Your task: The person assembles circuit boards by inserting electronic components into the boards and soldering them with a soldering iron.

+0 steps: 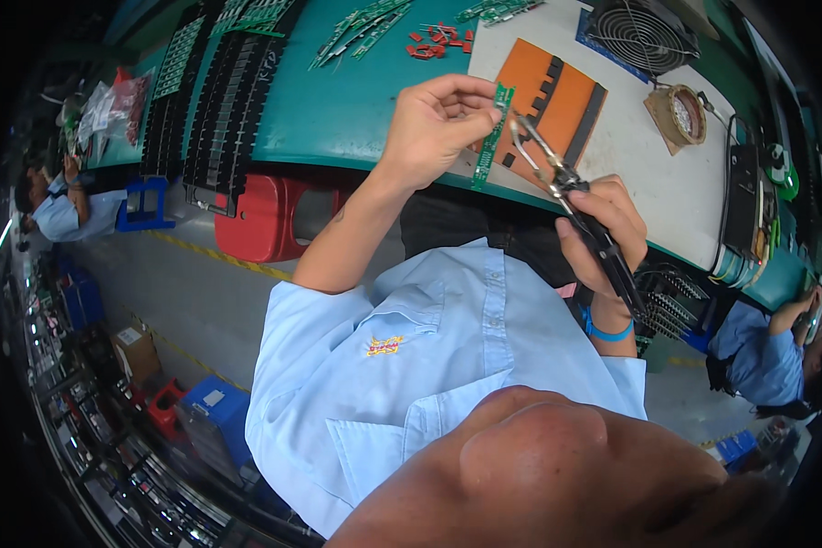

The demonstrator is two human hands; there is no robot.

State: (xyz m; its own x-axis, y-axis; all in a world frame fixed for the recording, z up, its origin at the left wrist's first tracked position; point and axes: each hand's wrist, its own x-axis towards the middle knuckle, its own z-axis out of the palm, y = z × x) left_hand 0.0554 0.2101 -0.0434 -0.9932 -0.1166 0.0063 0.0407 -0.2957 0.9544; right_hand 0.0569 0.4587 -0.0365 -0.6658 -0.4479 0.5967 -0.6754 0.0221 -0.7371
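Note:
Between the thumb and fingers of my left hand (443, 128) is a narrow green circuit board (490, 151), held upright near the table's front edge. My right hand (607, 228) grips a black-handled pair of soldering tweezers (603, 247), whose two metal tips point up and left, just right of the board. I cannot tell whether the tips touch it. Behind the tips lies an orange-brown board (557, 100) with black notched strips across it.
Red small parts (438, 41) and a pile of green circuit boards (361, 32) lie on the green table (324, 110). Black racks (228, 119) stand at the left. A fan (644, 38) and a round tan-rimmed part (680, 117) sit at the right. A red stool (260, 219) is below.

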